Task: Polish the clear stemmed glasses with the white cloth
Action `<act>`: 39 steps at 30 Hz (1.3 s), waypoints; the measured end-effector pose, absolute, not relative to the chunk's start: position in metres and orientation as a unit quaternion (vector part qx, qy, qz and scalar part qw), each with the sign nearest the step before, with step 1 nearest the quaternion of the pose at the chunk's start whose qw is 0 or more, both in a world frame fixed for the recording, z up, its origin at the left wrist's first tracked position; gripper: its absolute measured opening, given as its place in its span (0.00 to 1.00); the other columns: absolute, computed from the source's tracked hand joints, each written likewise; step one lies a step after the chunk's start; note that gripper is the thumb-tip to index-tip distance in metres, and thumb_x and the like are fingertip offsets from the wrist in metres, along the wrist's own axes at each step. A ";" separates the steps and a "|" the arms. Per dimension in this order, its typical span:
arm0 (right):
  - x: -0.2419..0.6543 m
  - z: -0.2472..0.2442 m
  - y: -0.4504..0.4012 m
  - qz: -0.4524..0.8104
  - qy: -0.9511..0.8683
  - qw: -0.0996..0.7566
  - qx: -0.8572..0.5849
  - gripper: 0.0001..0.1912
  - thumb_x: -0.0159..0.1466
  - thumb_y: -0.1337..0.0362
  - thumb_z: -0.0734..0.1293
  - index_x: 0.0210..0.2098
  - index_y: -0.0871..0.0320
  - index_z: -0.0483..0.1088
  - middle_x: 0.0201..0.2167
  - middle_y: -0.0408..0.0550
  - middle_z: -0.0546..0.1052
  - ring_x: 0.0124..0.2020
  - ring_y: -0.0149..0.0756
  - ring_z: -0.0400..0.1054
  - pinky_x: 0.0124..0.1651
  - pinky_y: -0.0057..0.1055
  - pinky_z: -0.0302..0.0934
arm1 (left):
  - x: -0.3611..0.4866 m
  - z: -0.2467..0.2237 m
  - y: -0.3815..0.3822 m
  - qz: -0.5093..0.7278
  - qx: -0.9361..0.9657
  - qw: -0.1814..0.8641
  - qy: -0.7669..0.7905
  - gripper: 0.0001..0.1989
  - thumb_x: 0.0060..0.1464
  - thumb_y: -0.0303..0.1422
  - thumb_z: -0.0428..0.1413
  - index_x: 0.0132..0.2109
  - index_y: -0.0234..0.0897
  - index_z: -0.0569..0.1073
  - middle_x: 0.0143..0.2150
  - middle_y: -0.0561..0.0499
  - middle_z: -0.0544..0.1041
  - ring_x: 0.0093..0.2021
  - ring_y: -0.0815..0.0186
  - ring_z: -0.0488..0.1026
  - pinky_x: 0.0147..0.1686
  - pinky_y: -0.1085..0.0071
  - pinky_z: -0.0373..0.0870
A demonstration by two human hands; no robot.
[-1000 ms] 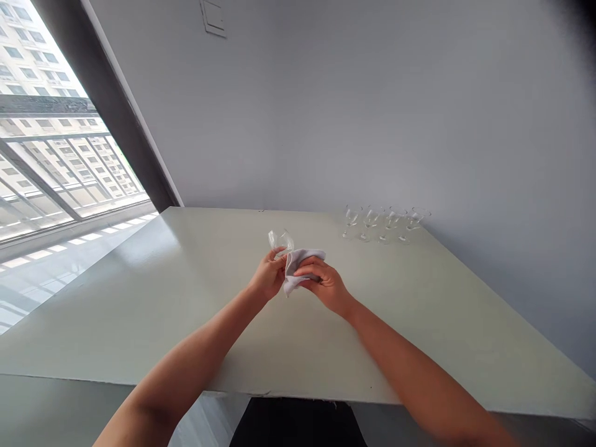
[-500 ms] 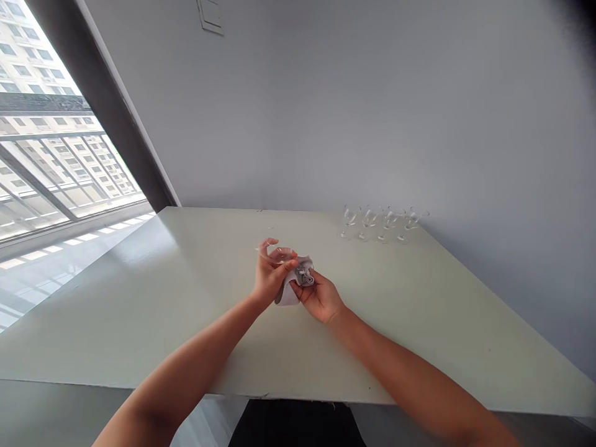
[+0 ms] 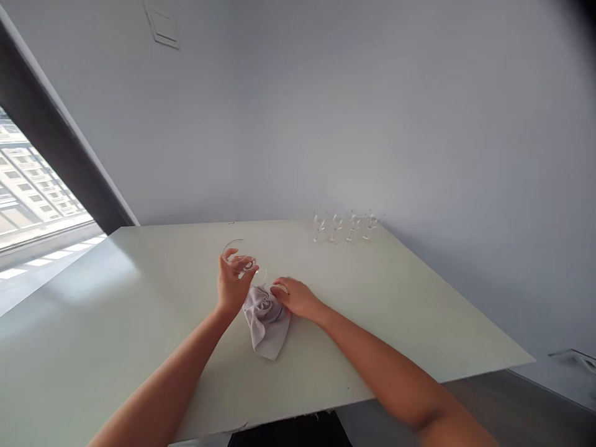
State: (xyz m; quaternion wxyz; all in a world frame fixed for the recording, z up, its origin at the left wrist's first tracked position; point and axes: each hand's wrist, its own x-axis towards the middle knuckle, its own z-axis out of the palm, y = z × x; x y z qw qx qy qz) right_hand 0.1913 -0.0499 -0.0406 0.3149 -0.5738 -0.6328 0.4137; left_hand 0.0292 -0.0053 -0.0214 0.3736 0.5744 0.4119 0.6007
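My left hand (image 3: 234, 282) is closed around a clear stemmed glass (image 3: 233, 250), tilted with its rim up to the left and its foot toward my right hand. Below the glass, a pale grey-lilac cloth (image 3: 269, 323) lies crumpled, with a swirl of folds near its top and one corner toward me. The curled fingers of my right hand (image 3: 294, 296) are at the cloth's upper right edge and seem to pinch it. Part of that edge is hidden under the hand.
Several clear stemmed glasses (image 3: 336, 225) stand upright in a row at the table's back right. The pale table (image 3: 395, 310) meets grey walls behind. A wall switch (image 3: 162, 28) is at upper left, beside a window (image 3: 35, 186).
The cloth has come away from the glass and now spreads below it. My left hand has lifted the glass leftward; my right hand has turned palm down. The view has shifted right.
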 end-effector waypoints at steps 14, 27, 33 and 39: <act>0.168 -0.029 -0.024 0.156 -0.747 0.344 -0.547 0.08 0.59 0.61 0.60 0.31 0.55 0.70 0.24 0.40 0.72 0.25 0.29 0.63 0.29 0.23 0.52 | 0.045 -0.024 -0.025 0.580 0.587 0.396 0.403 0.28 0.42 0.32 0.60 0.49 0.44 0.57 0.44 0.49 0.71 0.43 0.64 0.69 0.44 0.63 0.65; 0.258 -0.054 0.089 0.117 -0.567 0.263 -0.772 0.11 0.60 0.63 0.56 0.29 0.59 0.68 0.27 0.49 0.73 0.29 0.35 0.66 0.29 0.27 0.52 | 0.047 -0.075 -0.003 0.505 0.597 0.409 0.471 0.23 0.38 0.30 0.60 0.46 0.45 0.68 0.38 0.50 0.72 0.40 0.63 0.68 0.44 0.65 0.61; 0.260 -0.067 0.107 0.122 -0.540 0.269 -0.788 0.10 0.60 0.62 0.58 0.31 0.59 0.68 0.29 0.49 0.73 0.31 0.36 0.67 0.31 0.28 0.54 | 0.046 -0.075 -0.002 0.503 0.591 0.430 0.461 0.21 0.42 0.31 0.57 0.47 0.43 0.66 0.33 0.51 0.72 0.32 0.66 0.69 0.37 0.68 0.64; 0.261 -0.064 0.102 0.135 -0.525 0.314 -0.779 0.14 0.58 0.59 0.61 0.41 0.59 0.66 0.32 0.49 0.73 0.34 0.37 0.66 0.34 0.29 0.54 | 0.042 -0.081 0.007 0.504 0.559 0.454 0.477 0.15 0.46 0.27 0.50 0.43 0.41 0.67 0.33 0.51 0.72 0.31 0.68 0.68 0.35 0.70 0.63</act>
